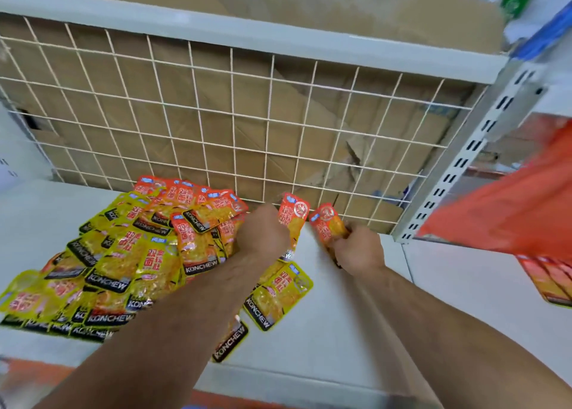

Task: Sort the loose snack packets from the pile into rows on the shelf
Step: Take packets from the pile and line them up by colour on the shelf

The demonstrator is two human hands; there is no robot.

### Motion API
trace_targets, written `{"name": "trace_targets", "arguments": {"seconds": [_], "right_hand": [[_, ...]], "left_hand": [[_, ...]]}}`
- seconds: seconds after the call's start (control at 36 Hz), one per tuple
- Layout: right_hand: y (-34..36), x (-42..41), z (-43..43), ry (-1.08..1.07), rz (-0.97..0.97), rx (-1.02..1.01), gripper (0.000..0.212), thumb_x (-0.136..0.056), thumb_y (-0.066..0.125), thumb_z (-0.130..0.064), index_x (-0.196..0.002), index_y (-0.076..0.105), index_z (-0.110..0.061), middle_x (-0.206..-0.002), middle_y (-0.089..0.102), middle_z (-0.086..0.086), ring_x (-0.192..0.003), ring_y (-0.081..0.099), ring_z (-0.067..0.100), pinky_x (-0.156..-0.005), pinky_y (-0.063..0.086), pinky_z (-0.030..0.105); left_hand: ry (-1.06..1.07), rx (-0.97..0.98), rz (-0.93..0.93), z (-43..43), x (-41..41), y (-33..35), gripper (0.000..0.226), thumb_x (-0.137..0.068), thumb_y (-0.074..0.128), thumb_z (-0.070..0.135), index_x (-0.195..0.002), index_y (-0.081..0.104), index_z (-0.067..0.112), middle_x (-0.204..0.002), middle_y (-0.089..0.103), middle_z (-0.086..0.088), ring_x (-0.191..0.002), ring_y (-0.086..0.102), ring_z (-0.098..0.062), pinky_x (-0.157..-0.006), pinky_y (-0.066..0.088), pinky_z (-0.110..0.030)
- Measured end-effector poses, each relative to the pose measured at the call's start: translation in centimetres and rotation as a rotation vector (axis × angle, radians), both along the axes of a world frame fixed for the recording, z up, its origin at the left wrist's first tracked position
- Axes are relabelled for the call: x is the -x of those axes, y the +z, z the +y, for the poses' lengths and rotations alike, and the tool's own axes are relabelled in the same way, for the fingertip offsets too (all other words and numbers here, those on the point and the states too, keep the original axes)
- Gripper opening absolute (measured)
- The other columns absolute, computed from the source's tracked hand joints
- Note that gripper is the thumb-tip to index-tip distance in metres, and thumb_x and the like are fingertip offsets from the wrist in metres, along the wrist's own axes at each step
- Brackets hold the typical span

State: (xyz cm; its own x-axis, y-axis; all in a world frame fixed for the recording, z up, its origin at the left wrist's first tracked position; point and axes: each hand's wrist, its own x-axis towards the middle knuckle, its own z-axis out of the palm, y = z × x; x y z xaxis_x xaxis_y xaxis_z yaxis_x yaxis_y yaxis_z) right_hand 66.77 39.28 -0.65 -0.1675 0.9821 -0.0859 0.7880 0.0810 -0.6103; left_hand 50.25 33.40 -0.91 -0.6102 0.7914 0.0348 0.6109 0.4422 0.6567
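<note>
A loose pile of yellow and orange KONCHEW snack packets covers the left half of the white shelf. My left hand grips an orange packet, held upright near the wire grid. Just right of it, my right hand grips another orange packet, tilted towards the grid. A yellow packet and a darker one lie flat under my left forearm.
A white wire grid backs the shelf, with cardboard boxes behind it. A slotted metal upright stands at the right. A large orange bag and more orange packets sit at the far right.
</note>
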Motion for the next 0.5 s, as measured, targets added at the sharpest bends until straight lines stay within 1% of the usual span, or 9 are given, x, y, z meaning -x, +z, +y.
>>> {"name": "trace_targets", "arguments": {"seconds": [0.03,0.06,0.11,0.17,0.25,0.31,0.39,0.44,0.5], "right_hand": [[0.2,-0.7,-0.1,-0.019,0.042,-0.005,0.006,-0.079,0.058,-0.018,-0.082,0.063,-0.017,-0.081,0.071,0.006,-0.082,0.065,0.031,-0.070,0.052,0.034],[0.5,-1.5,-0.2,-0.043,0.094,-0.008,0.004,-0.080,0.060,-0.015,-0.078,0.063,-0.018,-0.075,0.068,0.003,-0.076,0.063,0.027,-0.064,0.050,0.031],[1.1,-3.3,-0.5,-0.098,0.212,-0.009,0.011,-0.081,0.062,-0.011,-0.072,0.062,-0.017,-0.067,0.062,-0.002,-0.065,0.058,0.019,-0.053,0.042,0.026],[1.4,-5.2,-0.6,-0.143,0.311,0.001,0.010,-0.082,0.062,-0.011,-0.073,0.062,-0.014,-0.067,0.060,-0.001,-0.064,0.055,0.018,-0.052,0.038,0.025],[1.5,-8.5,-1.1,-0.167,0.384,0.043,0.011,-0.081,0.066,-0.010,-0.073,0.060,-0.014,-0.070,0.061,0.000,-0.068,0.058,0.019,-0.056,0.039,0.027],[1.2,-11.0,-1.6,-0.169,0.381,0.061,0.005,-0.078,0.068,-0.010,-0.077,0.064,-0.009,-0.073,0.066,0.003,-0.072,0.063,0.023,-0.061,0.044,0.028],[0.8,-15.5,-2.6,-0.174,0.333,0.049,0.013,-0.076,0.069,-0.012,-0.081,0.064,-0.001,-0.075,0.068,0.009,-0.073,0.065,0.026,-0.063,0.047,0.030],[0.6,-18.9,-3.2,-0.164,0.283,0.039,0.011,-0.076,0.069,-0.014,-0.074,0.061,-0.006,-0.068,0.063,0.006,-0.070,0.063,0.026,-0.062,0.047,0.032],[0.5,-22.3,-3.8,-0.167,0.253,0.029,0.017,-0.074,0.071,-0.017,-0.066,0.056,-0.013,-0.063,0.059,0.003,-0.067,0.060,0.027,-0.062,0.047,0.034]], "left_hand": [[0.000,-0.009,-0.036,0.1,-0.6,0.1,0.008,-0.077,0.056,0.014,-0.082,0.062,0.010,-0.088,0.068,-0.009,-0.087,0.064,-0.035,-0.070,0.052,-0.036],[-0.003,-0.014,-0.065,0.2,-1.3,0.3,0.010,-0.077,0.057,0.013,-0.084,0.064,0.010,-0.089,0.069,-0.008,-0.088,0.064,-0.034,-0.073,0.053,-0.036],[-0.010,-0.010,-0.106,0.4,-2.8,0.6,0.014,-0.077,0.057,0.014,-0.084,0.068,0.010,-0.089,0.070,-0.007,-0.089,0.066,-0.032,-0.073,0.053,-0.034],[-0.020,-0.009,-0.133,0.3,-4.7,1.0,0.014,-0.076,0.059,0.015,-0.084,0.069,0.009,-0.087,0.071,-0.008,-0.088,0.066,-0.032,-0.074,0.054,-0.035],[-0.064,-0.008,-0.139,0.0,-8.3,1.3,0.016,-0.080,0.061,0.014,-0.088,0.072,0.006,-0.091,0.072,-0.012,-0.092,0.066,-0.034,-0.078,0.055,-0.038],[-0.105,0.014,-0.137,-0.4,-11.1,1.4,0.018,-0.083,0.061,0.013,-0.092,0.073,0.004,-0.096,0.072,-0.014,-0.096,0.065,-0.035,-0.082,0.054,-0.038],[-0.148,0.064,-0.171,-1.0,-15.5,1.6,0.019,-0.085,0.059,0.007,-0.096,0.072,-0.001,-0.103,0.071,-0.018,-0.103,0.064,-0.035,-0.086,0.053,-0.038],[-0.190,0.119,-0.181,-1.4,-18.6,1.6,0.019,-0.087,0.058,0.008,-0.096,0.071,-0.003,-0.104,0.070,-0.019,-0.103,0.064,-0.034,-0.083,0.051,-0.037],[-0.218,0.137,-0.193,-2.0,-21.8,1.9,0.019,-0.088,0.058,0.008,-0.094,0.070,-0.004,-0.103,0.070,-0.021,-0.102,0.065,-0.035,-0.079,0.051,-0.036]]}}
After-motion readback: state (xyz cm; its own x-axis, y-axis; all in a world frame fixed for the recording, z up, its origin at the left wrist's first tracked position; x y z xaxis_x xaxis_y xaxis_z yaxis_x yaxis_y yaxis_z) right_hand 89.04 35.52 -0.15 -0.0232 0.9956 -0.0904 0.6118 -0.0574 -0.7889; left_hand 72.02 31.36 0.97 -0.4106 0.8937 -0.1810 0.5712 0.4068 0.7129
